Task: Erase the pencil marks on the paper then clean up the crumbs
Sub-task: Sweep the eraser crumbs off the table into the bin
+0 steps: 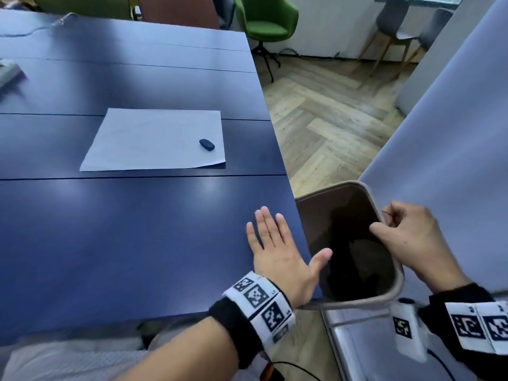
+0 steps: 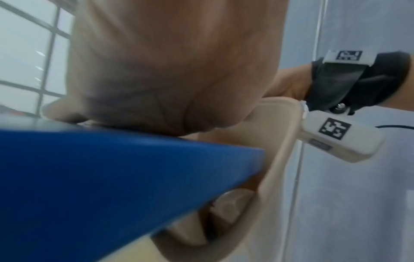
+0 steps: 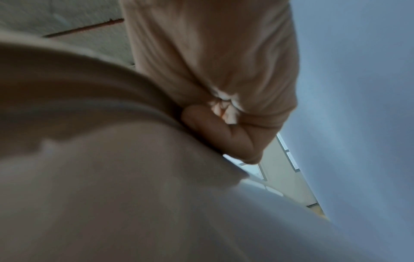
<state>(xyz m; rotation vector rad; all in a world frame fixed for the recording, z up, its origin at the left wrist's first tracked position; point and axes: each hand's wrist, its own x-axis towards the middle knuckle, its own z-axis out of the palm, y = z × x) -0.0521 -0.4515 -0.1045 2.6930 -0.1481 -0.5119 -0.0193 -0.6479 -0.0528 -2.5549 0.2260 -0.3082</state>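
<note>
my left hand flat, fingers spread on the blue worktop edge | my right hand fingers curled, gripping the beige plastic bin rim | small dark eraser on the white paper sheet

Left hand flat on blue table edge; right hand grips beige plastic bin rim; black eraser on white paper sheet.

Blue table fills left of frame. Paper lies flat at centre w/ dark eraser on it. Left hand flat at lower-right table edge.
</note>
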